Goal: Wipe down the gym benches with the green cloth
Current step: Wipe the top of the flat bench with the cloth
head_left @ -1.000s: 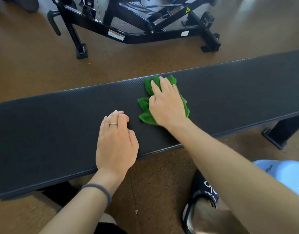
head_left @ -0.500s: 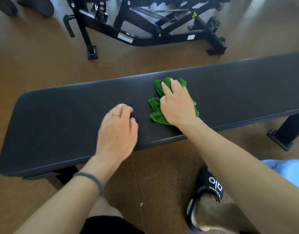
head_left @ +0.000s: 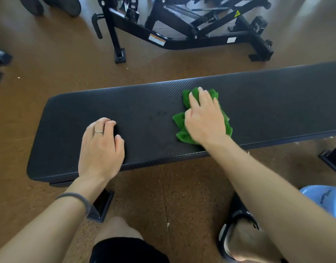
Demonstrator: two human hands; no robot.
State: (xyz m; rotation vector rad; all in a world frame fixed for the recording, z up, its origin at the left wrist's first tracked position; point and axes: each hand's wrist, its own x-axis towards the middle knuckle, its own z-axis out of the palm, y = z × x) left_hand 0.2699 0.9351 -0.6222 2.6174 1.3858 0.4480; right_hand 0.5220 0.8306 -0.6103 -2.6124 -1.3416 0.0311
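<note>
Head view shows the right hand (head_left: pixel 204 121) pressing flat-fingered on the green cloth (head_left: pixel 183 134) mid-bench (head_left: pixel 144 103); the loosely curled left hand (head_left: pixel 100 149) braces at nine o'clock; even, overlapping strokes should serve best.

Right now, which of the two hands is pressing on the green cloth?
The right hand: its fingers lie spread over the green cloth on the bench. The left hand, wearing a ring, rests on the bare pad nearer the bench end.

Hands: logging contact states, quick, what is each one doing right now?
Left hand: holds nothing, rests on the bench, fingers loosely curled.
Right hand: open, pressing the green cloth flat on the bench.
</note>
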